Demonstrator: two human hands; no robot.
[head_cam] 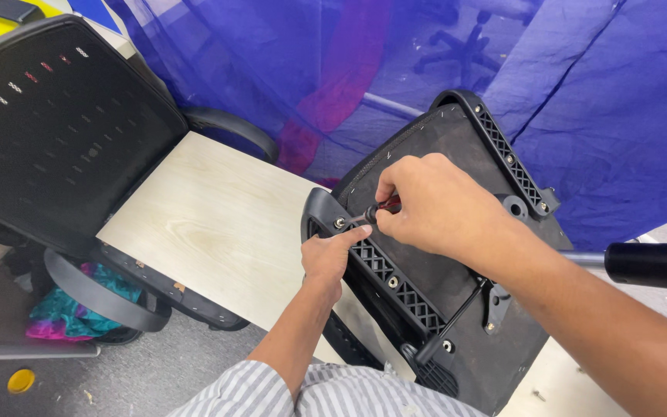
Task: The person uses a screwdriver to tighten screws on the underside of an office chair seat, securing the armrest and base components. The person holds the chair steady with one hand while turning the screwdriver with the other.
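Seat: the upturned chair seat lies in front of you on the pale wooden bench, tilted, its underside facing up. The underside is flat and black, with staples along its edge and a round hole near the far rail.
Armrest brackets: two black plastic rails with a lattice pattern run along the seat, the near one under your hands and the far one at the upper edge. Silver screw heads sit in the near rail.
Lever: a thin black lever with a knob end lies across the underside.
Right hand: your right hand is closed around a screwdriver with a red and black handle, fingers pinching the handle.
Left hand: your left hand rests on the end of the near rail, fingers curled, one fingertip pressed beside the screwdriver shaft.
Screw: the tip meets a screw at the rail's corner.
Around: a black mesh chair back stands left, blue cloth hangs behind.
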